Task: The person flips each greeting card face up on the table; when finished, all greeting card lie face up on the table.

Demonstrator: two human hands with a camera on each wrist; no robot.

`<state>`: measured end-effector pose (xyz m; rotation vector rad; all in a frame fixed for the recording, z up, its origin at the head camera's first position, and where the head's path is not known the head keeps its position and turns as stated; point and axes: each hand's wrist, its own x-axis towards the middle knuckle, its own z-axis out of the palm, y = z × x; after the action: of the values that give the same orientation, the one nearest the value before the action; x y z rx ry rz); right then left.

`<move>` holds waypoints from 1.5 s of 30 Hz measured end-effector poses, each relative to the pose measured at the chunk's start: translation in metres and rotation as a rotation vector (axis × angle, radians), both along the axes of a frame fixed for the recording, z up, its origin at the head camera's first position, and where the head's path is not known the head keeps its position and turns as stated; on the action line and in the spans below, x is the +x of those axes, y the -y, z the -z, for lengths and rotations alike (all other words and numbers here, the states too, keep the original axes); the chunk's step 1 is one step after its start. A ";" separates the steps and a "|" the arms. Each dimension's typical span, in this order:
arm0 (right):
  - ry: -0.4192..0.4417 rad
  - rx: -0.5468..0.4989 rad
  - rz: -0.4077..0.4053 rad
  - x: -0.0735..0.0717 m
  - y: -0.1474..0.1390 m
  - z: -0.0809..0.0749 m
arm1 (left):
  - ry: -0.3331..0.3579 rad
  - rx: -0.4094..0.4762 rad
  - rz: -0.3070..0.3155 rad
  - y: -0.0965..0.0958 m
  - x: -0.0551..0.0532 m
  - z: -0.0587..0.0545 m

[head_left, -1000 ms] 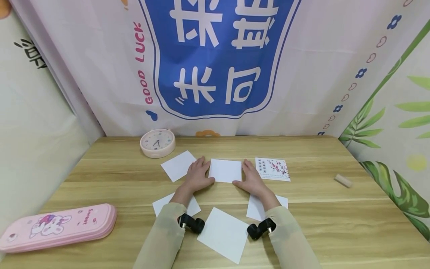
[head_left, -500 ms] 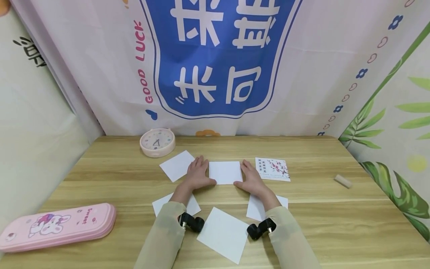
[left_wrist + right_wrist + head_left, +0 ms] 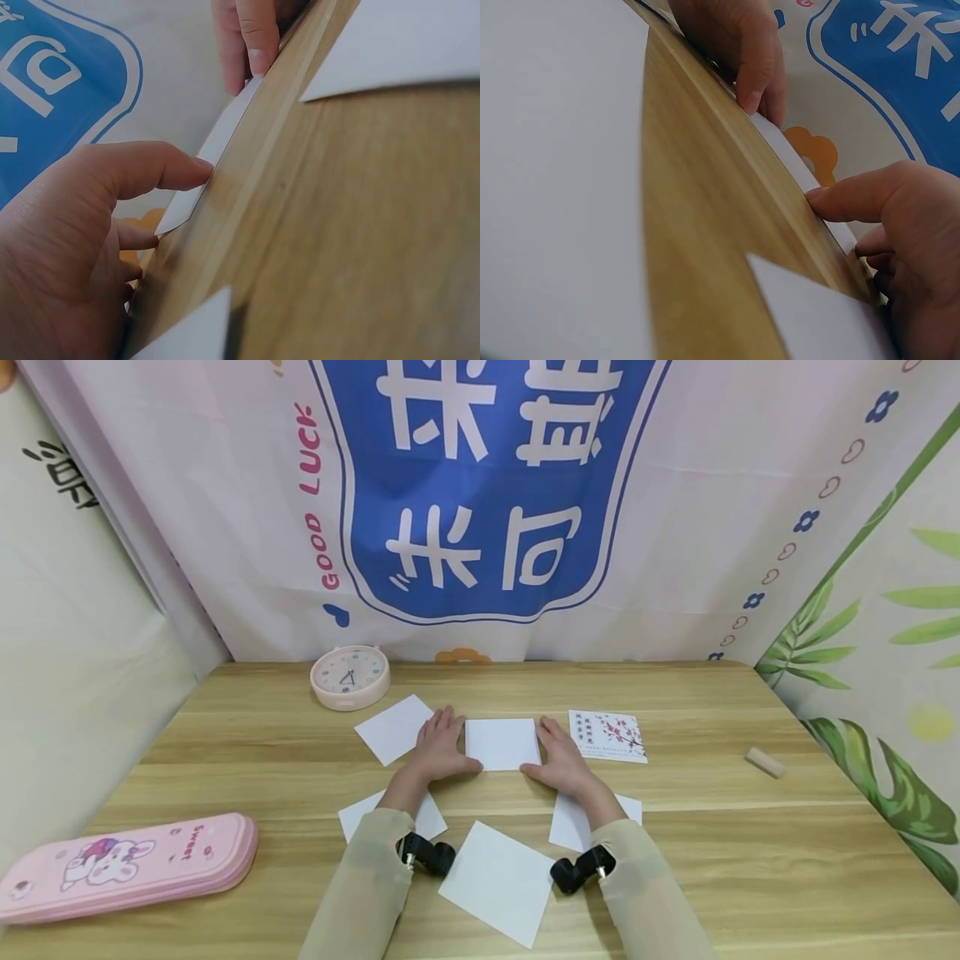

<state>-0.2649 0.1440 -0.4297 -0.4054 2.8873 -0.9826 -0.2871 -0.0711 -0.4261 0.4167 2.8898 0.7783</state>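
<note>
A blank white card [image 3: 503, 744] lies on the wooden table between both hands. My left hand [image 3: 438, 750] holds its left side, the thumb at the near left corner and the index finger at the side edge. Mirroring that, my right hand [image 3: 561, 761] holds the right side, its thumb at the near right corner. The card's near edge shows as a thin strip [image 3: 225, 135] in the left wrist view. To the right lies a card printed with red blossoms and characters [image 3: 609, 737]. Another blank card [image 3: 396, 730] lies tilted beside my left hand.
Under the forearms lie two more blank cards [image 3: 431, 819] [image 3: 572, 825], partly covered. A larger white sheet [image 3: 498, 883] lies between the sleeves. A pink clock [image 3: 350, 678] stands at the back left, a pink pencil case [image 3: 131, 868] at the front left. A small beige block [image 3: 765, 763] lies right.
The held white card has shifted slightly towards me and straightened a little between the hands. Both hands keep nearly the same place. The other cards have not moved.
</note>
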 end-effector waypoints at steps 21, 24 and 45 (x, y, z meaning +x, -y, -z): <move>0.030 -0.098 0.053 0.000 -0.001 0.003 | -0.117 0.162 -0.003 -0.001 0.004 0.001; 0.024 -0.104 0.053 0.001 0.000 0.002 | -0.147 0.129 -0.012 -0.002 0.005 0.000; -0.082 -0.214 0.089 0.002 0.001 -0.002 | -0.134 0.322 0.033 -0.004 0.008 -0.005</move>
<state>-0.2632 0.1433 -0.4279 -0.3395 2.9042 -1.3266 -0.2786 -0.0672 -0.4213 0.5675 2.8704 1.2614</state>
